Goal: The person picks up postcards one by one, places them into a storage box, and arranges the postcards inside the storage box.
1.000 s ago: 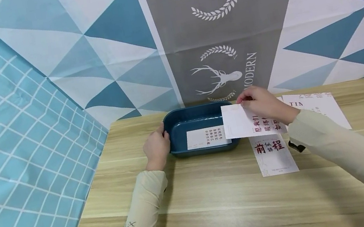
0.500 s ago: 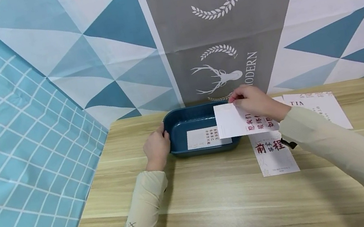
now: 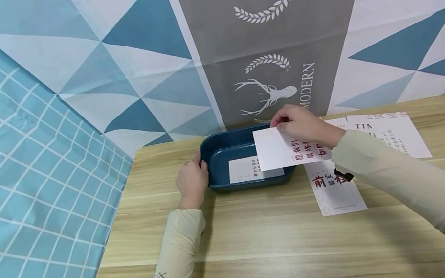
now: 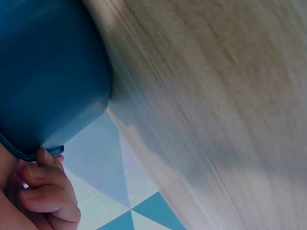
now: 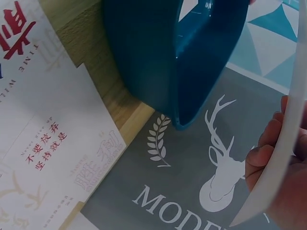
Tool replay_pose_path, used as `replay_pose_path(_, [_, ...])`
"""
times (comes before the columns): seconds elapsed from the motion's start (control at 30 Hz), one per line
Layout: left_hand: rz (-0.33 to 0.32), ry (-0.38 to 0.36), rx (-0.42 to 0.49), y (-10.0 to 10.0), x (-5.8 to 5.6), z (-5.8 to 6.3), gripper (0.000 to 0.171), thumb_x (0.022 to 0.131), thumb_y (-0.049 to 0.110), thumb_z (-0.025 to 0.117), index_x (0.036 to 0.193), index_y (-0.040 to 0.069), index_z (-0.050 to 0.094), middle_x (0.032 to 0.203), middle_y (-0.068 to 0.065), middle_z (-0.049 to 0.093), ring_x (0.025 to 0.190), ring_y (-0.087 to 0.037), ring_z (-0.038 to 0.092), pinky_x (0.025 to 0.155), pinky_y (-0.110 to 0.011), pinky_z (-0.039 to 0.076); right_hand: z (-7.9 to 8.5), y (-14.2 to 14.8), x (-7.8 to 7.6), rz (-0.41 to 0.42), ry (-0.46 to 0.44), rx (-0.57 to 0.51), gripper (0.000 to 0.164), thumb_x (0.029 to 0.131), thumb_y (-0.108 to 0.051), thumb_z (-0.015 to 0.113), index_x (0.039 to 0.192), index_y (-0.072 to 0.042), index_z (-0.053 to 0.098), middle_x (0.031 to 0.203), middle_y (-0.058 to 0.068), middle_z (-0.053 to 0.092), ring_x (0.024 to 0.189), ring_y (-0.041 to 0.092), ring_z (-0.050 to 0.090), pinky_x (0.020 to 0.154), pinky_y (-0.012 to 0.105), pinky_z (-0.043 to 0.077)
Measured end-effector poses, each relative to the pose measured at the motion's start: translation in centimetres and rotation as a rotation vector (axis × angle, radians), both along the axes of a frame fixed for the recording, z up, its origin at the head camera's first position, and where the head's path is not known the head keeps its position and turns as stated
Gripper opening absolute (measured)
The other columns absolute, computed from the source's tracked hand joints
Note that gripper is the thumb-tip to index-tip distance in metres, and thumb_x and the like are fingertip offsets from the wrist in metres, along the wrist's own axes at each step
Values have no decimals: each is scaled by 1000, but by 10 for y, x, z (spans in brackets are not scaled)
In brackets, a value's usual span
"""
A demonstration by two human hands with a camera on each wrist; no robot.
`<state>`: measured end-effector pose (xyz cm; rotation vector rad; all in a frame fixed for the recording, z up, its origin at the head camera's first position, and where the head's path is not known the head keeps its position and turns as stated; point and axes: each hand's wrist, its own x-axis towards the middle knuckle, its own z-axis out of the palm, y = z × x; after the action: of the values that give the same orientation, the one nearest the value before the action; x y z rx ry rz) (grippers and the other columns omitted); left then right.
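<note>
My left hand (image 3: 192, 184) grips the left end of a dark blue rectangular dish (image 3: 215, 160). In the left wrist view its curled fingers (image 4: 50, 189) are at the dish's rim. Inside the dish lies a white card (image 3: 241, 170) with dark printed characters, partly covered from sight. My right hand (image 3: 307, 126) pinches the far edge of another white card (image 3: 276, 152) with red characters, above the dish's right side. This card appears nearly edge-on and bowed in the right wrist view, with fingers (image 5: 268, 143) behind it.
Right of the dish, a white card (image 3: 340, 197) with red lettering lies on the wooden table (image 3: 250, 243). Farther right is a larger printed card (image 3: 401, 139). A patterned cloth (image 3: 271, 36) hangs close behind the table's far edge.
My right hand has moved left with the held card, which now covers more of the dish and of the card lying in it. The left hand stays on the dish.
</note>
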<state>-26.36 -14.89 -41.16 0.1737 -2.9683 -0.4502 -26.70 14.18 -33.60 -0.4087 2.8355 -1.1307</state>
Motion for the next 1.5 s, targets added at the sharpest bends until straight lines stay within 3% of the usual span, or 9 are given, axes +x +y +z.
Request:
replay_pose_path(0.53, [-6,8,4,0,1,3,40,96,28,48,136,24,51,104,-12,69,74,-27,63,54,-39,45,2,-13,-4,6,-19,-1,21,91,-9,48,103,-4,65,109,13,55,98,27,50,91,42,39])
replay_pose_path(0.9, [-2,0,4,1,-4,1,40,96,28,47,136,26,50,107,-11,69,80,-27,65,58,-41,48,4,-22,-6,37,-20,-22,21,92,-8,47,102,-3,65,110,13,56,99,26,48,92,40,38])
replay_pose_path(1.5, [0,1,10,-1,1,2,40,96,28,47,136,25,51,105,-11,69,78,-27,64,58,-40,48,1,-34,-8,41,-42,-22,22,93,-8,46,102,-4,65,110,12,56,98,25,47,88,38,39])
